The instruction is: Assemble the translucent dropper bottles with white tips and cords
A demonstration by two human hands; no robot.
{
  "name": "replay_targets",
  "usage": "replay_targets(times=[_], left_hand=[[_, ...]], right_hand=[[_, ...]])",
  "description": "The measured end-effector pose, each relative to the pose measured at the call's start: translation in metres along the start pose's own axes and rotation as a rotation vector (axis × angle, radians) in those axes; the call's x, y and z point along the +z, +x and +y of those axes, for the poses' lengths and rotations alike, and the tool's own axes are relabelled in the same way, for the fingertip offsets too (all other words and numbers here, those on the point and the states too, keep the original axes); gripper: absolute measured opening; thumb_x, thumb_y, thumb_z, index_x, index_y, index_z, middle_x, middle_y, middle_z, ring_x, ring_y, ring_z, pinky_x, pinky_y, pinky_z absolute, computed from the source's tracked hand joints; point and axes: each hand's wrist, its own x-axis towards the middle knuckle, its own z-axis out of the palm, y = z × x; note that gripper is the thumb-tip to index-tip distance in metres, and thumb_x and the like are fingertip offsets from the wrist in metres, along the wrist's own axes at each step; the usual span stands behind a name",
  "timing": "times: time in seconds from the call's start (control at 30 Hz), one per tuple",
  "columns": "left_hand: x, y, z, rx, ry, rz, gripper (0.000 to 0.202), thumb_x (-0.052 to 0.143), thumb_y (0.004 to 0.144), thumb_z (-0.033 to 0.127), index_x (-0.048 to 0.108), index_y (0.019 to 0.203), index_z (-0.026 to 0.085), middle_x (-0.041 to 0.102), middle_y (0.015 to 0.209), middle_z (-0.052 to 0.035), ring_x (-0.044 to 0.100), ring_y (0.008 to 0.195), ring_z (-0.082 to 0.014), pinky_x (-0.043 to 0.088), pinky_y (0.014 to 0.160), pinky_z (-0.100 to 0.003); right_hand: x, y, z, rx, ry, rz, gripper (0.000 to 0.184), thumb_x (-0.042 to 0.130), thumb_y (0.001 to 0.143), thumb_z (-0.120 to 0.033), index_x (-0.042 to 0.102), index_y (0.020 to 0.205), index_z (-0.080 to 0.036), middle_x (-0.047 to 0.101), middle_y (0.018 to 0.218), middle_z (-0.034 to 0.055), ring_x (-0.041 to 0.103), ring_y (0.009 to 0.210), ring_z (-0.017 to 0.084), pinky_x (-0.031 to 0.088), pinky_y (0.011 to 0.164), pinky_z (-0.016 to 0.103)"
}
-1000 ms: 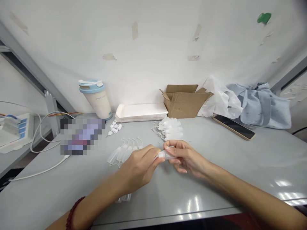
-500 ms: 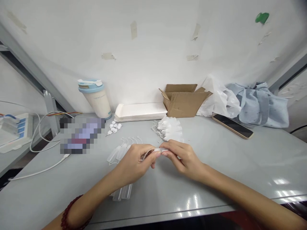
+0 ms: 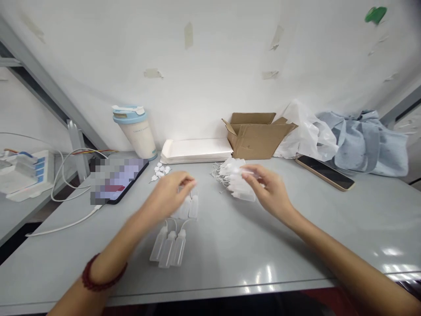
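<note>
My left hand (image 3: 169, 193) is blurred by motion, its fingers curled above some translucent bottles (image 3: 193, 207) with thin white straps. Whether it holds anything I cannot make out. Closer to me, several more such bottles (image 3: 169, 248) lie side by side. At the pile of bottles (image 3: 235, 182) in the middle, my right hand (image 3: 271, 186) pinches a small translucent bottle (image 3: 246, 170) between thumb and fingers; the hand partly hides it. Small white caps (image 3: 159, 171) form a little heap beyond my left hand.
A phone with a blurred-out screen (image 3: 123, 180) and its white cable lie left, by a tumbler (image 3: 136, 136). Behind are stacked white envelopes (image 3: 197, 149), an open cardboard box (image 3: 258, 138), a plastic bag (image 3: 302, 131), a second phone (image 3: 325, 172) and a blue cloth bag (image 3: 365, 145).
My hands, together over the table on a strapped bottle before, have come apart. The left moved left and up; the right moved right and up to the pile, carrying the bottle.
</note>
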Motion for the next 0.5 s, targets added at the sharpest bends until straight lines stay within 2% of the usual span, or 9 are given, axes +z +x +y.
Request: replay_targets(times=[0.07,0.13,0.2,0.37,0.5], left_hand=[[-0.017,0.006,-0.021,-0.055,0.199,0.024,0.020,0.045,0.086,0.029,0.061,0.086,0.018,0.067,0.089,-0.0072,0.059,0.087,-0.0240,0.043,0.077,-0.033],[-0.030,0.009,-0.041,-0.136,0.382,0.069,0.022,0.041,0.085,0.025,0.062,0.088,0.018,0.067,0.092,-0.0092,0.058,0.091,-0.0263,0.041,0.082,-0.036],[-0.038,0.010,-0.056,-0.188,0.424,0.073,0.024,0.041,0.084,0.023,0.062,0.093,0.018,0.066,0.094,-0.0117,0.058,0.091,-0.0282,0.041,0.082,-0.038],[-0.033,0.011,-0.071,-0.263,0.453,-0.026,0.027,0.044,0.083,0.026,0.062,0.101,0.017,0.068,0.083,-0.0104,0.061,0.082,-0.0282,0.043,0.074,-0.037],[-0.022,0.013,-0.072,-0.306,0.494,-0.081,0.034,0.042,0.084,0.032,0.061,0.106,0.013,0.067,0.087,-0.0122,0.062,0.086,-0.0304,0.043,0.072,-0.036]], right_hand=[[-0.002,0.007,0.011,-0.016,-0.128,0.083,0.027,0.046,0.090,-0.036,0.060,0.103,-0.017,0.063,0.099,0.0082,0.056,0.077,0.018,0.043,0.062,0.029],[-0.002,0.012,0.019,-0.032,-0.227,0.112,0.029,0.042,0.091,-0.035,0.058,0.107,-0.017,0.063,0.097,0.0090,0.057,0.076,0.020,0.044,0.062,0.031],[0.000,0.015,0.025,-0.090,-0.299,0.117,0.028,0.041,0.091,-0.033,0.057,0.108,-0.016,0.063,0.094,0.0096,0.057,0.079,0.022,0.045,0.065,0.033],[0.005,0.017,0.034,-0.233,-0.396,0.119,0.026,0.042,0.090,-0.028,0.056,0.106,-0.014,0.062,0.096,0.0135,0.057,0.092,0.026,0.045,0.076,0.039],[0.006,0.018,0.039,-0.205,-0.388,0.098,0.025,0.043,0.089,-0.027,0.056,0.106,-0.014,0.062,0.100,0.0141,0.056,0.095,0.027,0.046,0.074,0.039]])
